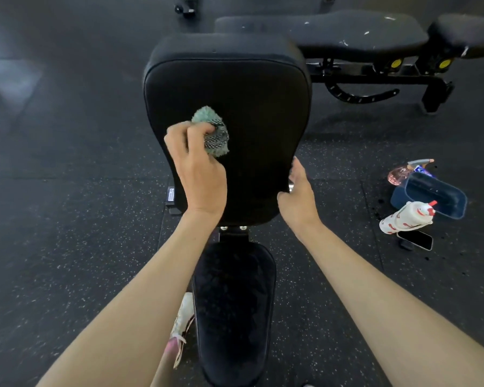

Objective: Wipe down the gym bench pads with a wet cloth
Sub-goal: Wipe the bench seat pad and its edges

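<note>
Currently left hand (199, 169) grips bunched green terry cloth (211, 129), pressing it on upright black padded backrest (249, 107) to scrub; right hand (298, 191), fingers straight, braces pad's right edge, likely steadying it.

no text can be read anywhere. a small white-and-black sticker (170, 195) on the frame of the black padded gym bench (229, 107) carries print too small to make out. the white squeeze bottle with a red cap (405, 217) on the floor (67, 247) bears blurred red markings. the clear pink spray bottle (400, 174) has a blue label (421, 170), also illegible.
</note>
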Available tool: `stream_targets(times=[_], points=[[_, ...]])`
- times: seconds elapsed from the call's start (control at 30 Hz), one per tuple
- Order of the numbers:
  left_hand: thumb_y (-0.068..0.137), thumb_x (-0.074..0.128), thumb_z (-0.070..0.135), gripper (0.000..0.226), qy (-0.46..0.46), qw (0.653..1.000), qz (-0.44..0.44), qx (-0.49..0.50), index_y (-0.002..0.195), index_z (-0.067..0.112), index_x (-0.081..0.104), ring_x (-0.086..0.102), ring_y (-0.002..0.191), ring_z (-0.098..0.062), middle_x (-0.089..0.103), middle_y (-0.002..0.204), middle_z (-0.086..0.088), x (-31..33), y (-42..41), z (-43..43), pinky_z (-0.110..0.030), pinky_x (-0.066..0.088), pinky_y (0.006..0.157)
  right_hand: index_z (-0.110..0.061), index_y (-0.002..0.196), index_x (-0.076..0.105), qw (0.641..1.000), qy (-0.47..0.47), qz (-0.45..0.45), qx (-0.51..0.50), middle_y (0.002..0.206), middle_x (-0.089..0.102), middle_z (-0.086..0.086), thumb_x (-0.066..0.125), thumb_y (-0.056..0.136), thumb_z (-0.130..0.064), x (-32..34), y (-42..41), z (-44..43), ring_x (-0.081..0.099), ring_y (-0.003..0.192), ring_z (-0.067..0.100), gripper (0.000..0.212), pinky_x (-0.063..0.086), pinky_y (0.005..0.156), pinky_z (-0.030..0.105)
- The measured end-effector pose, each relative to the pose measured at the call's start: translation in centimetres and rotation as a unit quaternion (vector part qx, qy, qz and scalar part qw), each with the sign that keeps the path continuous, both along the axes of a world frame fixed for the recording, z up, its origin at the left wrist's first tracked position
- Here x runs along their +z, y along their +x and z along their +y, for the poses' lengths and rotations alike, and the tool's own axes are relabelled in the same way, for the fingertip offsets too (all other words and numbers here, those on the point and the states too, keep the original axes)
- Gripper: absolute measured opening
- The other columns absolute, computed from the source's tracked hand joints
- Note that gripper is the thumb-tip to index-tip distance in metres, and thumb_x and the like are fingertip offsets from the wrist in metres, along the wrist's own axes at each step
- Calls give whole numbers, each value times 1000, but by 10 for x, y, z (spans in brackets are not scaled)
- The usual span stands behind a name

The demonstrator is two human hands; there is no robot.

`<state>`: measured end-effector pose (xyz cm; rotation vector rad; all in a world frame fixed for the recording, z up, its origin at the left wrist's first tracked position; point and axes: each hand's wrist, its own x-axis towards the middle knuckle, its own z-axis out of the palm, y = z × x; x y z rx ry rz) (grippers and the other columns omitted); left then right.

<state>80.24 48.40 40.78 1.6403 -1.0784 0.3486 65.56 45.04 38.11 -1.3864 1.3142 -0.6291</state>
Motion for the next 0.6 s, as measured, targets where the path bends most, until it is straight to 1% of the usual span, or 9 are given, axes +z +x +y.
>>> stream_targets(times=[0.03, 0.1, 0.17, 0.2, 0.27, 0.33, 0.43, 0.53, 0.6], points=[[71, 38, -15, 34, 18, 999, -26, -2, 89, 1, 61, 40, 90, -19, 50, 97, -12, -2, 3, -2, -15, 36, 80, -24, 153, 18, 1000, 2, 0, -4, 149, 37, -7, 44, 87, 18, 0, 2, 0, 32, 138, 8, 83, 29, 100, 11], [73, 45, -15, 24, 69, 992, -97, -43, 80, -2, 64, 40, 86, -20, 57, 88, -15, -20, 2, -3, -19, 35, 74, -23, 153, 17, 1000, 6, -8, -11, 149, 37, -6, 43, 86, 19, 0, 1, 1, 32, 137, 6, 83, 29, 88, -2], [65, 53, -26, 30, 131, 977, -126, -107, 79, -3, 65, 41, 85, -21, 59, 86, -16, -43, -5, 7, -23, 39, 69, -21, 153, 16, 1000, 9, -16, -14, 148, 38, -5, 42, 87, 19, -1, 1, 2, 34, 131, 0, 82, 30, 77, -10], [63, 52, -29, 34, 148, 972, -126, -130, 81, -2, 65, 42, 85, -21, 59, 87, -16, -50, -9, 13, -24, 42, 67, -20, 153, 17, 1000, 6, -16, -16, 148, 39, -5, 42, 87, 19, -2, 0, 2, 34, 127, -3, 81, 31, 75, -11], [66, 46, -26, 36, 129, 976, -111, -134, 85, -2, 65, 44, 88, -20, 55, 94, -14, -52, -13, 22, -23, 44, 70, -20, 153, 18, 1000, -4, -18, -17, 147, 40, -5, 42, 87, 20, -4, 0, 1, 36, 128, -2, 81, 32, 80, -9], [72, 37, -18, 36, 67, 989, -88, -101, 90, -1, 63, 42, 89, -20, 45, 100, -9, -38, -11, 19, -18, 39, 78, -19, 153, 18, 1000, -1, -18, -20, 148, 39, -6, 42, 87, 20, -8, 0, 0, 35, 134, 3, 81, 30, 89, -5], [69, 28, -14, 42, 17, 997, -54, -45, 94, 4, 57, 39, 90, -20, 37, 101, -3, -16, -1, 4, -12, 33, 83, -22, 153, 20, 999, 1, -26, -28, 140, 39, -13, 45, 87, 20, -10, 1, 1, 32, 137, 5, 82, 28, 102, 10], [71, 28, -13, 40, 78, 989, -115, -52, 87, 0, 62, 38, 88, -22, 48, 97, -9, -20, 5, -3, -16, 36, 78, -22, 152, 22, 999, -2, -28, -38, 142, 40, -12, 45, 86, 21, -8, 2, 1, 33, 137, 7, 82, 29, 101, 12], [72, 36, -14, 34, 153, 965, -180, -110, 85, -1, 63, 39, 89, -23, 56, 93, -14, -39, 7, 4, -22, 46, 67, -22, 152, 23, 999, -4, -29, -45, 147, 39, -7, 42, 86, 21, -6, 3, 1, 33, 138, 7, 81, 30, 100, 12]])
